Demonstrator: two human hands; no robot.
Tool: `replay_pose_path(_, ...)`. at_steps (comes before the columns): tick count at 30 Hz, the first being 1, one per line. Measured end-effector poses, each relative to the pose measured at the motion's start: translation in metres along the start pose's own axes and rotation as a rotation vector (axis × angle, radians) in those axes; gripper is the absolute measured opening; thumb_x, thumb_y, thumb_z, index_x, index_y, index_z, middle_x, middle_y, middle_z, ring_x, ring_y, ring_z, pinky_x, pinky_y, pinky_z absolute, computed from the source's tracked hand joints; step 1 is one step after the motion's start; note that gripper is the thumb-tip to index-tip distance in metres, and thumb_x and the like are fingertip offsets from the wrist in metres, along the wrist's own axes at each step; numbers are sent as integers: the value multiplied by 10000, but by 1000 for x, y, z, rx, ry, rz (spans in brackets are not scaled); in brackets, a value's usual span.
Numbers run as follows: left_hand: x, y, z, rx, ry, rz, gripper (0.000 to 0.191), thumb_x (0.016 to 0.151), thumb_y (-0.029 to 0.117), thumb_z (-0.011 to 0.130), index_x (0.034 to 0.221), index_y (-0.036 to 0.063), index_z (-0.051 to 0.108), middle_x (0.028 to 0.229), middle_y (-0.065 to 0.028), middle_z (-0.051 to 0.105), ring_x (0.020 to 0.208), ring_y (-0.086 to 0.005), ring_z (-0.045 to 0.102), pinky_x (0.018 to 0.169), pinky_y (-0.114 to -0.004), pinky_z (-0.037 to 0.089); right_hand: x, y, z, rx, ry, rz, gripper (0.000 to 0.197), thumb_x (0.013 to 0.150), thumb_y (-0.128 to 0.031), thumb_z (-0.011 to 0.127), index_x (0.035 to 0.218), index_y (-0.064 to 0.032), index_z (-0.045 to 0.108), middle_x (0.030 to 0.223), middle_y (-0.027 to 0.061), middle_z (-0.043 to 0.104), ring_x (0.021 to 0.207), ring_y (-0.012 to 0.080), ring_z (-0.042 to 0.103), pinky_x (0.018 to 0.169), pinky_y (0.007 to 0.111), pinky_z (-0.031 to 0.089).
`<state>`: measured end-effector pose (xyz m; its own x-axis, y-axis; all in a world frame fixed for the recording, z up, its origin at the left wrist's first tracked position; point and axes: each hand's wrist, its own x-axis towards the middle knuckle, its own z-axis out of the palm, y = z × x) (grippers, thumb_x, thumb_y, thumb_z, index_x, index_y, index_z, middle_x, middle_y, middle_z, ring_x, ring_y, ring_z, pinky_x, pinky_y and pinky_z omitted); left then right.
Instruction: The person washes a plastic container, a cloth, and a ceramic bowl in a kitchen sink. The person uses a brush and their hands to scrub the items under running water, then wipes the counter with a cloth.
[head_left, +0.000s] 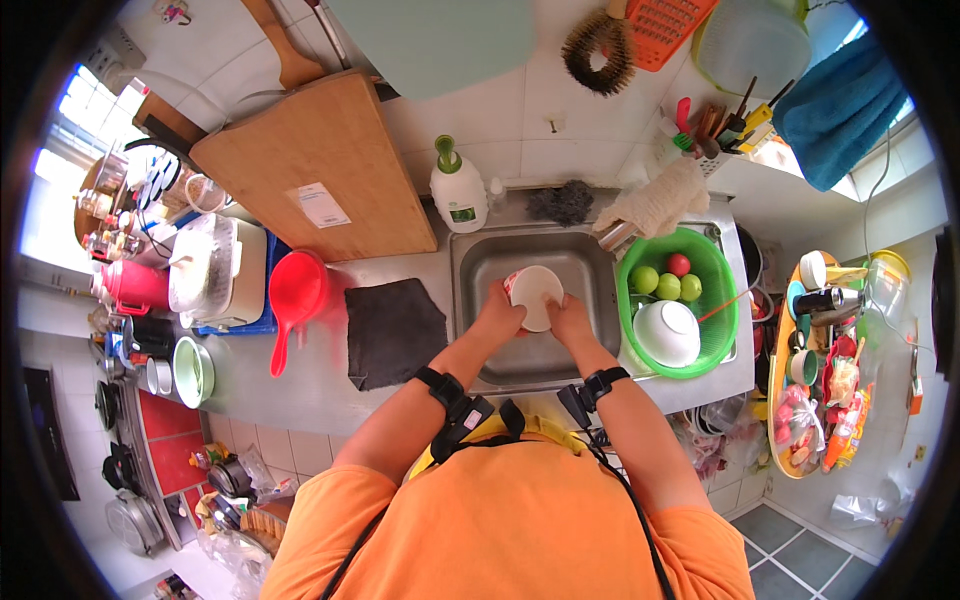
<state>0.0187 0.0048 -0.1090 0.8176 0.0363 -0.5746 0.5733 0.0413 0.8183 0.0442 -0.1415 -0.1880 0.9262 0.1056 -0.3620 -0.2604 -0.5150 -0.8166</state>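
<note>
A white bowl with a red pattern on its outside is held over the stainless steel sink. My left hand grips its left side. At its lower right, my right hand has hold of the rim, the thumb inside. Right of the sink sits a green plastic basket holding a white bowl turned upside down, several green round fruits and a red one. A dark cloth lies flat on the counter left of the sink.
Behind the sink stand a white pump bottle and a dark scrubber; a beige cloth hangs over the tap. To the left are a red ladle, a wooden cutting board and a pale green bowl. A utensil holder stands back right.
</note>
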Motion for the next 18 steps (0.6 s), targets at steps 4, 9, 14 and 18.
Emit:
replay_pose_path(4, 3, -21, -6, 168, 203, 390, 633, 698, -37, 490, 1275, 1, 233, 1180, -183, 425, 1059, -286, 487, 838, -355, 452, -20, -40, 10, 611, -212, 511, 230, 849, -267, 502, 787, -46, 514, 574, 64, 477, 469, 145, 462, 387, 293, 332)
replay_pose_path(9, 22, -37, -5, 244, 242, 596, 678, 688, -62, 501, 1296, 6, 209, 1186, -181, 424, 1072, -273, 478, 904, -335, 395, -11, -34, 21, 811, -489, 498, 250, 838, -298, 520, 742, -73, 465, 521, 10, 380, 386, 135, 346, 340, 251, 235)
replay_pose_path(14, 30, -19, -17, 162, 29, 289, 707, 691, -61, 507, 1311, 21, 179, 1213, -178, 400, 1116, -268, 440, 920, -335, 382, 21, -8, 27, 190, 151, -153, 230, 806, -276, 566, 731, -84, 464, 516, -15, 357, 381, 100, 299, 352, 222, 186)
replay_pose_path(18, 26, -24, -13, 93, 87, 432, 728, 695, -60, 500, 1322, 27, 141, 1228, -175, 389, 1141, -265, 421, 942, -338, 368, 10, -13, 27, 449, -162, 153, 255, 810, -272, 555, 823, -20, 522, 592, 45, 497, 429, 159, 434, 370, 283, 318)
